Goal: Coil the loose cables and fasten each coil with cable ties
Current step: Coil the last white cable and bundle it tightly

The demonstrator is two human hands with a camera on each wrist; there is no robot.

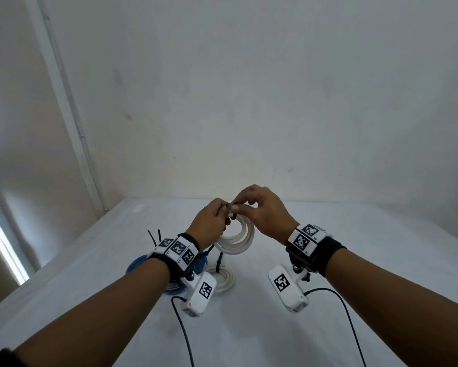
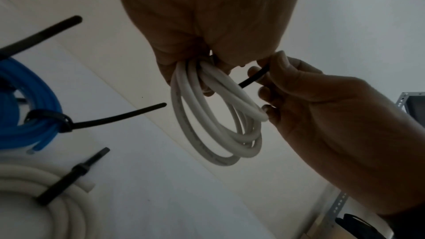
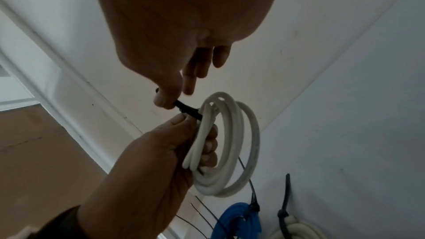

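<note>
I hold a small white cable coil (image 1: 238, 235) up above the white table (image 1: 355, 260). My left hand (image 1: 217, 218) grips the top of the coil (image 2: 218, 124), its fingers curled through the loops. A black cable tie (image 1: 232, 209) sits at that top bunch. My right hand (image 1: 251, 205) pinches the free end of the tie (image 3: 186, 109) between thumb and forefinger, just beside the coil (image 3: 230, 143). In the left wrist view the tie (image 2: 253, 78) runs from the bunch into the right hand (image 2: 322, 106).
On the table below lie a blue coil (image 1: 140, 263) bound with a black tie (image 2: 59, 121) and a second white coil (image 1: 224, 279) with a black tie (image 2: 69, 177) round it. Loose black ties (image 1: 153, 237) lie behind the blue coil. A metal rack (image 2: 340, 204) stands off to the side.
</note>
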